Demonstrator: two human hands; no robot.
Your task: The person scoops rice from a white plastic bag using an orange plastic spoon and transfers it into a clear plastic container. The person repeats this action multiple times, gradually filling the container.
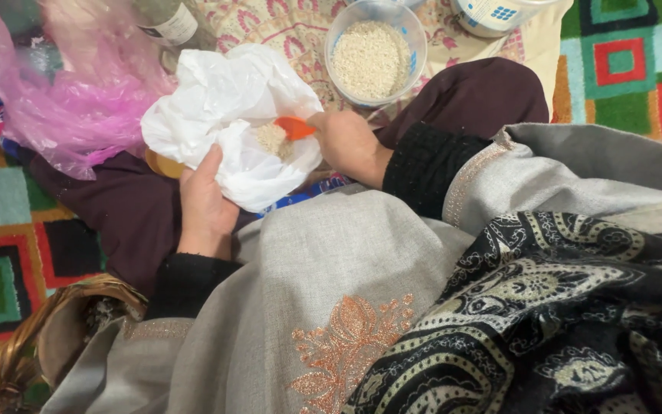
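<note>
Scoop (294, 127), orange, pinched in curled right-hand (350, 144) fingers, tip sunk in pale grain inside white bag (224, 115). Bag mouth held open from near side by left hand (207, 201), fingers closed on crumpled plastic. Just beyond, far right: clear tub (375, 52) full of same grain. Far left: pink bag (78, 92). Near left: wicker basket (17, 360). Underneath: patterned rug (630, 69).

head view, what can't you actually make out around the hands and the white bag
- Orange scoop: handle hidden in the right hand.
- White bag: how much grain it holds, hidden by its folds.
- Left hand: fingertips hidden in the bag's plastic.
- Bottle and white tub: cut off by the top edge.
- Yellow thing: mostly hidden under the bag.
</note>
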